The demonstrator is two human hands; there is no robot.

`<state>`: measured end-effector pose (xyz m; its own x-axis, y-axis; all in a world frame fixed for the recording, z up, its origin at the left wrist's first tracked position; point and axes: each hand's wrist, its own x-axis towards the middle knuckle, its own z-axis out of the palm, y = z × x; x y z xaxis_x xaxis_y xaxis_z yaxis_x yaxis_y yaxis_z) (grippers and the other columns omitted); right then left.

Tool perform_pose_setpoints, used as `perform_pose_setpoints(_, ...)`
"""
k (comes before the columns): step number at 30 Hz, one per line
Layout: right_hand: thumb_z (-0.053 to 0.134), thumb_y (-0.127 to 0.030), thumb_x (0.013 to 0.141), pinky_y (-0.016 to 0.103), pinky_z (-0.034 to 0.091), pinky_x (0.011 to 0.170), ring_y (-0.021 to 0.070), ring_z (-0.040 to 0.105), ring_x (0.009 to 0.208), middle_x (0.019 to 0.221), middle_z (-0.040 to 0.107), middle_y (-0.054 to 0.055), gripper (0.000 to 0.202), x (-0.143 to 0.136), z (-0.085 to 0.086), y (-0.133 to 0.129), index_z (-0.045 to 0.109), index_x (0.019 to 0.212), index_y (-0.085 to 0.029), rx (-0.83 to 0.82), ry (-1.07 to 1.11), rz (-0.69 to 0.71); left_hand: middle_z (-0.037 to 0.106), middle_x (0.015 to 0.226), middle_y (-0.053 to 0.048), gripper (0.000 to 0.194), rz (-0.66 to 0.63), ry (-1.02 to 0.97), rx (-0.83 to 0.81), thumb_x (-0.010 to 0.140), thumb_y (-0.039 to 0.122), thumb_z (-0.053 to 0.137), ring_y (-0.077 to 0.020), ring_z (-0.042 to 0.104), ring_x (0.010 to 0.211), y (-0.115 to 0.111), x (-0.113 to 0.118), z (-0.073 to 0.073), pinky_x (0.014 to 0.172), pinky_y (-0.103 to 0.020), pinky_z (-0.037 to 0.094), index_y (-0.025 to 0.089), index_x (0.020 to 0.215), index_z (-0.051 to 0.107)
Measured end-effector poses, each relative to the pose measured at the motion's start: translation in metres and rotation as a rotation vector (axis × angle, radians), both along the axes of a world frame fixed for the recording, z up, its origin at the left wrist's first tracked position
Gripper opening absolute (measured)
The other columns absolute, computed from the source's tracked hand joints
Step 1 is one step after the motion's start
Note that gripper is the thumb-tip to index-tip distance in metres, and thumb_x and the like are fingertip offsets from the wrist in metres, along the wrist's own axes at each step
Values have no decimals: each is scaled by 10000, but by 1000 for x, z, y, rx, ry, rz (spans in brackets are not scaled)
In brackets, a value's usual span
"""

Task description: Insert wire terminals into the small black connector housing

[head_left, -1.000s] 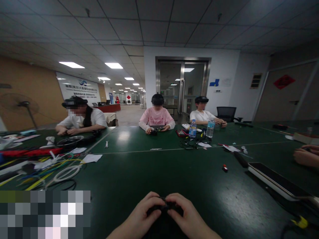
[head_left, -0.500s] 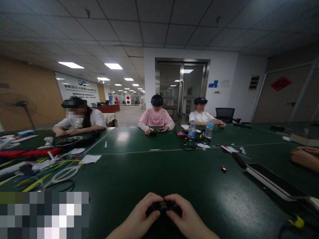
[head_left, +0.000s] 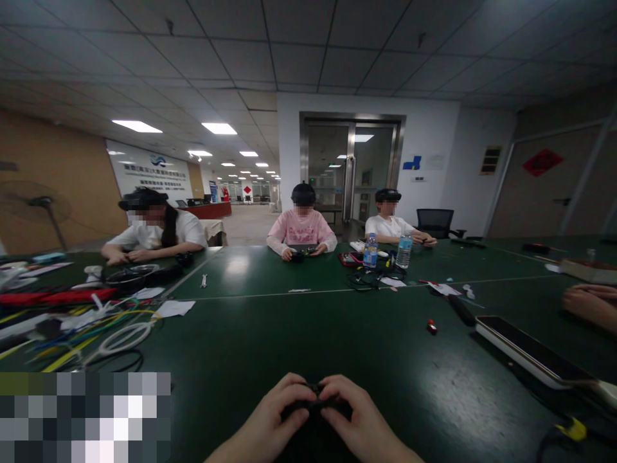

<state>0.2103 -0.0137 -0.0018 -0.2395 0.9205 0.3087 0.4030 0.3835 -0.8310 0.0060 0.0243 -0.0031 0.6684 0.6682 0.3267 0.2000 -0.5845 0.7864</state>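
Both hands (head_left: pixel 276 410) (head_left: pixel 357 411) have shifted slightly on a dark object (head_left: pixel 316 405).

From my remote post I observe an office: lettered sign (head_left: pixel 155 172) on the wall, panelled ceiling (head_left: pixel 301 61), inset lights (head_left: pixel 219 128), glass doors (head_left: pixel 330 170), mesh chair (head_left: pixel 435 220). Cables (head_left: pixel 126 337) and a wrench (head_left: pixel 204 281) on the table (head_left: pixel 241 341) lend it a workshop character.

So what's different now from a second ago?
Very little: fingertips of the left hand and right hand shifted slightly on the small dark object. Neither hand visibly picked up or released anything. The wrench and bottles stayed put; only the view drifted slightly.
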Motion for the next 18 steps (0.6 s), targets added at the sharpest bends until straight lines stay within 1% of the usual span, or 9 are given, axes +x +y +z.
perform_pose_setpoints(4,572,-98,754,294,455,859,186,593,976,1034,632,22,177,0,1,0,628,855,-231,-11,2,10,530,1092,-63,209,7,4,-7,875,234,498,-213,538,1015,0,-1,0,906,-330,428,255,1053,606)
perform_pose_setpoints(7,568,-96,748,288,463,825,186,597,949,1027,638,14,201,-1,2,0,625,876,-240,-14,-6,4,527,1096,-62,199,17,14,-23,874,226,502,-212,538,1016,-2,-1,2,910,-334,425,252,1038,611)
perform_pose_setpoints(10,572,-111,739,288,470,786,187,603,895,979,652,14,257,-1,2,0,609,954,-248,-31,-28,-27,529,1093,-56,185,18,8,-34,864,197,503,-204,541,1004,-3,0,3,903,-325,429,242,1010,609)
perform_pose_setpoints(12,588,-138,733,299,469,792,190,601,884,998,653,20,324,0,3,-2,588,1036,-253,-59,-49,-36,540,1078,-53,188,22,3,-41,858,188,505,-202,541,997,-3,0,2,900,-324,431,235,1021,586)
perform_pose_setpoints(13,604,-155,726,307,467,805,196,597,899,1032,648,25,368,1,5,-3,574,1079,-255,-80,-56,-36,548,1074,-52,210,31,5,-56,853,184,509,-202,541,996,-2,-1,1,902,-328,430,235,1049,565)
perform_pose_setpoints(15,635,-196,716,328,457,843,215,583,953,1121,624,39,447,2,7,-5,550,1150,-258,-129,-58,-38,556,1097,-52,314,63,12,-106,837,169,522,-205,538,1013,-2,-1,-3,920,-340,421,244,1141,497)
perform_pose_setpoints(18,642,-255,742,345,448,865,231,573,992,1160,613,54,440,3,9,-5,555,1174,-255,-148,-49,-24,544,1161,-61,474,97,20,-162,826,173,534,-216,527,1064,-1,-2,-7,961,-361,394,258,1265,375)
